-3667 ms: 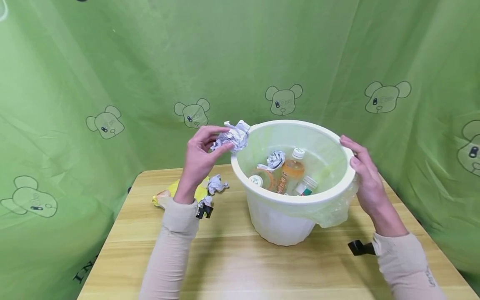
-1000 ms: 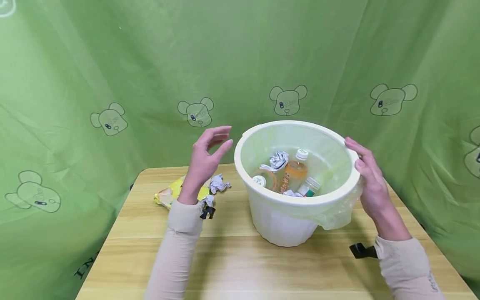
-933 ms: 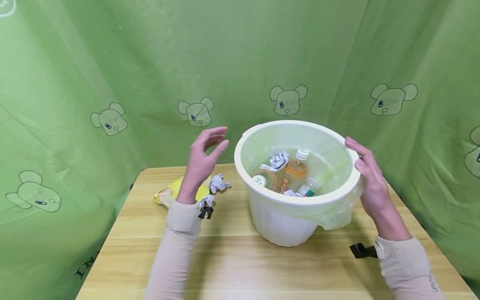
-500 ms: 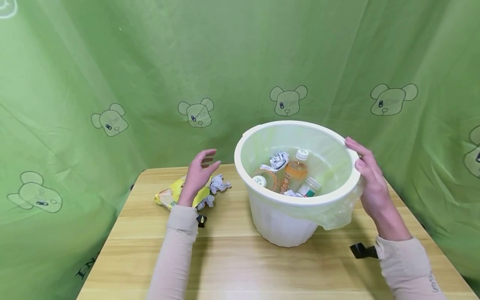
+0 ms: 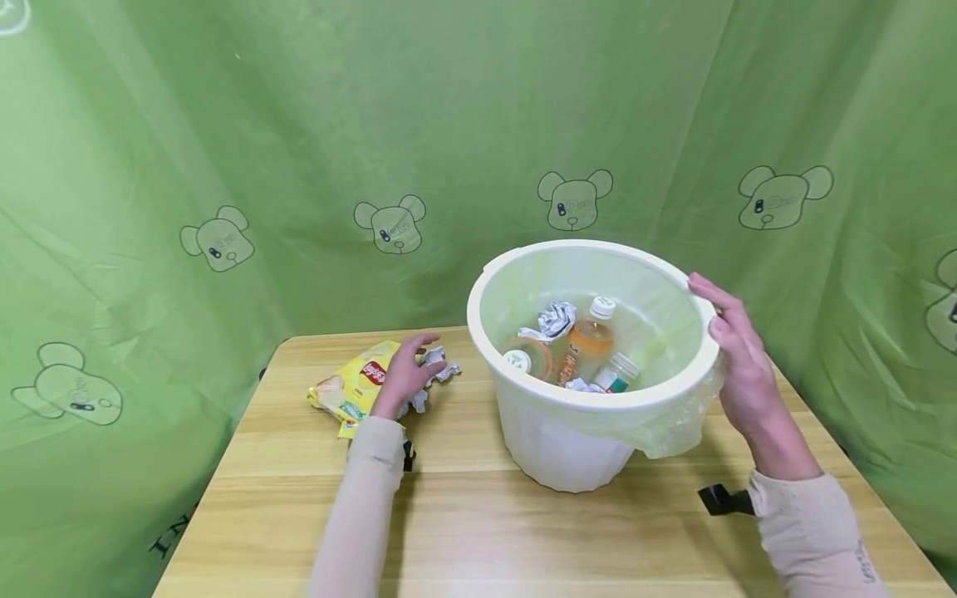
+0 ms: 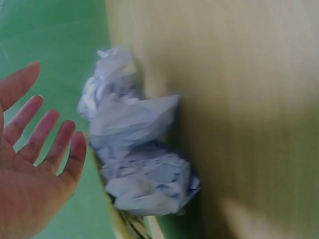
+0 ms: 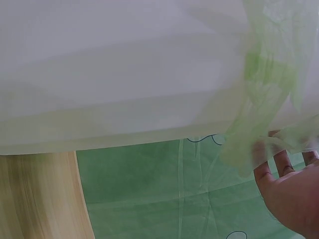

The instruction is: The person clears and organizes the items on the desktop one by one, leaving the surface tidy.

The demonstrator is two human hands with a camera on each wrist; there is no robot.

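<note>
My left hand (image 5: 406, 375) reaches low over the table with fingers spread and nothing in it, beside loose crumpled paper balls (image 5: 441, 365). In the left wrist view, crumpled paper (image 6: 132, 119) lies just beyond the fingertips, apart from them. A yellow Lay's chip bag (image 5: 347, 386) lies flat left of that hand, partly covered by it. My right hand (image 5: 740, 365) holds the right rim of a white trash bin (image 5: 561, 448), fingers and thumb against the edge. The right wrist view shows its fingers (image 7: 284, 162) by the overhanging liner (image 7: 269, 84).
Inside the bin are an orange-labelled bottle (image 5: 586, 340), another capped bottle (image 5: 518, 360), a small clear jar (image 5: 620, 372) and crumpled paper (image 5: 557, 319). The bin stands on a wooden table (image 5: 478, 531). A green curtain (image 5: 463, 108) hangs behind and at both sides.
A paper ball held by my left hand at the rim now lies in the bin. That hand, emptied, has moved down to the paper on the table. My right hand stays on the rim.
</note>
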